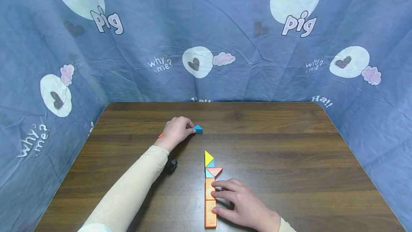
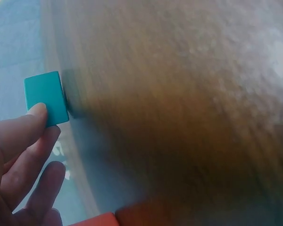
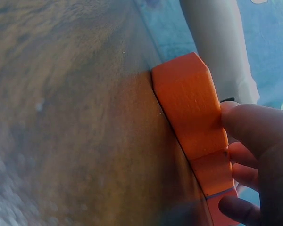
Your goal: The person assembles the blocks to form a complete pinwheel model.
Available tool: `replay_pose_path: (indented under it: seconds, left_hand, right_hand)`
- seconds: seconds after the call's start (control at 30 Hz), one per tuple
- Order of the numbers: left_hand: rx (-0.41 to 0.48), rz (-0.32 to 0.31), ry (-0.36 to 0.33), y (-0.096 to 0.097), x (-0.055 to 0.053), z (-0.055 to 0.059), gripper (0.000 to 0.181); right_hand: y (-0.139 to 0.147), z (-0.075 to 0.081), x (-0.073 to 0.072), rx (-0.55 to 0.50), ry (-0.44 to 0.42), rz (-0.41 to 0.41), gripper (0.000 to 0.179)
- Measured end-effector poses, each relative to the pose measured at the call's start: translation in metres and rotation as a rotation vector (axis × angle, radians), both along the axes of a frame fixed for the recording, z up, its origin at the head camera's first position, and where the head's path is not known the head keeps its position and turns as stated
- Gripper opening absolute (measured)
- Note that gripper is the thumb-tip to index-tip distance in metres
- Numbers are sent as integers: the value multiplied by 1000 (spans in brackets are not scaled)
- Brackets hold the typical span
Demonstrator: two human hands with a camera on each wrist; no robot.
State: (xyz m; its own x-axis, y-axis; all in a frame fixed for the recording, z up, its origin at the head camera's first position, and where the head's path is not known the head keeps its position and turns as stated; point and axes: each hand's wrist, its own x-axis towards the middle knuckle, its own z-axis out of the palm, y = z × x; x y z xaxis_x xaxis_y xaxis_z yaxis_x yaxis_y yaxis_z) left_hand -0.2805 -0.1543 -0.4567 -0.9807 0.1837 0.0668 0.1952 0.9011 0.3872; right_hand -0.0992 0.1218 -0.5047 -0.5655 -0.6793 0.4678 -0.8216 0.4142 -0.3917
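My left hand [image 1: 176, 130] is over the far left part of the table, pinching a blue triangular block [image 1: 198, 129] between thumb and fingers. In the left wrist view, the thumb lies on a flat face of this block [image 2: 42, 92]. Two orange rectangular blocks [image 1: 210, 213] lie end to end near the front. My right hand [image 1: 246, 203] rests its fingertips and thumb along their right side. Beyond them, a pink triangle [image 1: 215, 171], light blue triangles [image 1: 209, 173] and a yellow triangle [image 1: 208, 158] continue the row.
An orange-red block [image 1: 160, 135] is mostly hidden behind the left wrist. A small black object [image 1: 172, 165] shows beside the left forearm. The brown wooden table [image 1: 289, 153] ends at a blue patterned cloth [image 1: 241, 38] behind and at both sides.
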Motion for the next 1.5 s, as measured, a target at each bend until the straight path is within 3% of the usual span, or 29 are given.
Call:
replay_pose_path:
  seconds: [0.53,0.97,1.2,1.5]
  left_hand:
    - [91,-54,12,-15,16,10,15]
    - [139,-112,7,-18,52,24,11]
    - [166,-144,31,-19,70,22,7]
    - [185,-160,-12,-18,88,12,8]
  right_hand:
    - [0,0,0,18,-18,-5,32]
    - [0,-1,0,24,-16,-7,32]
    - [-1,-1,0,17,-25,-5,32]
    - [-1,0,0,6,-14,-4,31]
